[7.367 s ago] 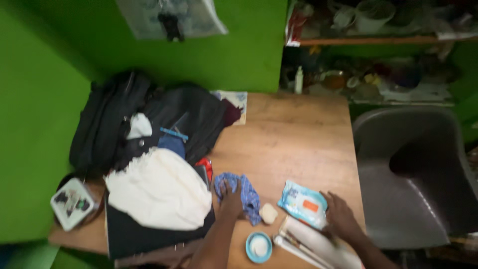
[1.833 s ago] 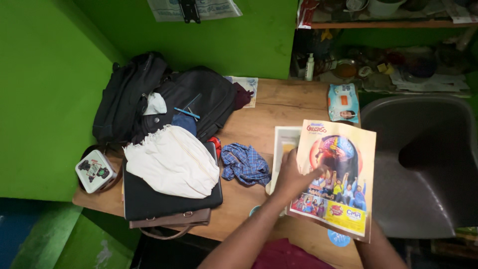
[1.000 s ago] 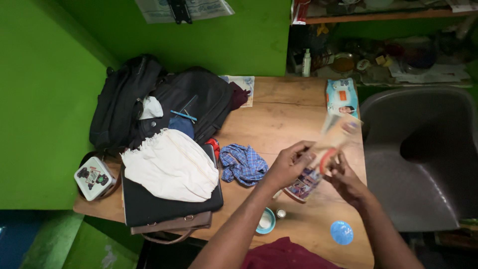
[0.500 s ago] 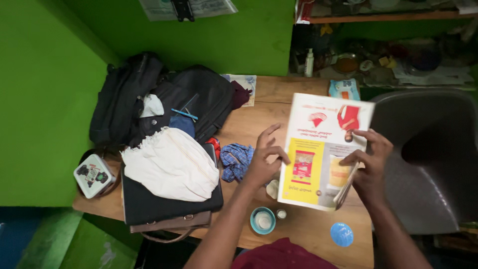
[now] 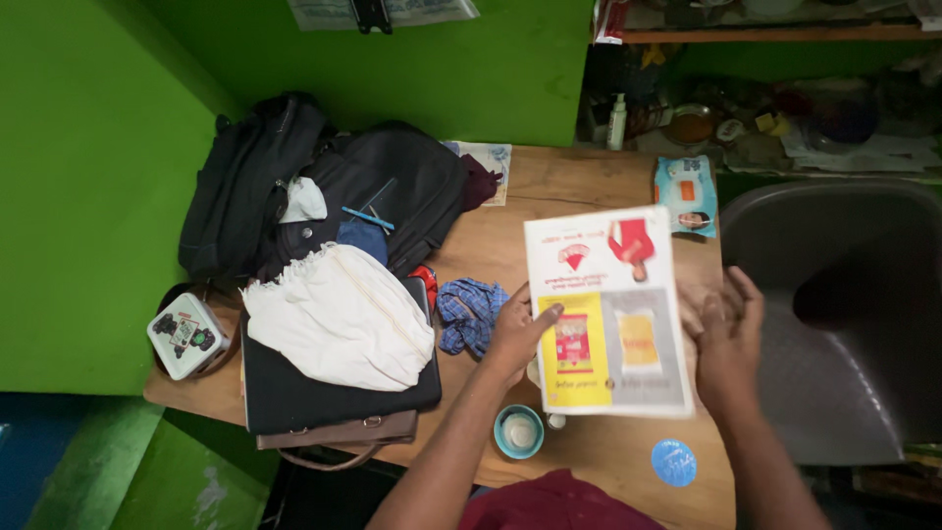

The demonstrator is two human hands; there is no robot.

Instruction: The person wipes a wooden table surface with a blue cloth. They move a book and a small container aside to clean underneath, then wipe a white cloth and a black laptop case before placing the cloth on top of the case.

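Note:
A thin magazine (image 5: 606, 312) with a white, yellow and grey back cover is held flat above the wooden table (image 5: 549, 201). My left hand (image 5: 518, 332) grips its left edge, thumb on the cover. At the magazine's right edge is my right hand (image 5: 728, 332), fingers spread; whether it grips the edge I cannot tell. Below the magazine stand a small open blue tub of white cream (image 5: 518, 432) and its blue lid (image 5: 673, 462). A blue checked cloth (image 5: 467, 312) lies just left of my left hand.
Black backpacks (image 5: 324, 191), a white cloth (image 5: 339, 319) on a black laptop case, and a small printed tin (image 5: 186, 336) fill the table's left. A wipes pack (image 5: 685, 191) lies at the back right. A grey plastic chair (image 5: 844, 314) stands to the right. Green walls enclose the left and back.
The magazine was lifted off the table, turned over in the air, and now shows its back cover, held lower and flatter. My right hand has opened along its right edge.

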